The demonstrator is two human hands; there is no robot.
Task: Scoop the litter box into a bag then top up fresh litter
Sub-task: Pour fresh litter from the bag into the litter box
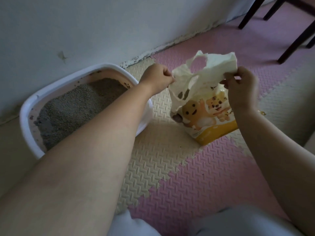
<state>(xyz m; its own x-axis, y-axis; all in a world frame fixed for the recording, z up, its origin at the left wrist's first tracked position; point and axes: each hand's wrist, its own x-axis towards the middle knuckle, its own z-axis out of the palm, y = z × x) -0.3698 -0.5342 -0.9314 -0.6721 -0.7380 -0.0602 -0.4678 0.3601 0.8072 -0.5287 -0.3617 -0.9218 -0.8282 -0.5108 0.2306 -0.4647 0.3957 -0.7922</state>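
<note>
Head-camera view of a person kneeling on a foam puzzle mat of cream and pink tiles, beside a white wall. The left hand is closed in a fist, its fingers pinching the left edge of a plastic bag at the bag's mouth. The right hand grips the opposite edge, thumb and fingers pressed together on the thin film — the two hands hold the mouth stretched between them. The bag stands upright on the mat, its upper part pale and crumpled with cut-out handle holes, its lower part printed with two cartoon animals above a yellow band. A dark clump shows through the film near the bag's lower left corner; what it is cannot be told with certainty.

The litter box sits to the left of the bag, against the wall, near the bag but not touching it. It has a white rim and a pinkish inner wall, and the left forearm crosses over its near right corner. Grey litter fills the box unevenly — a darker clumped patch lies at its near left end. Dark chair legs stand on the pink tiles at upper right, well apart from the bag.
</note>
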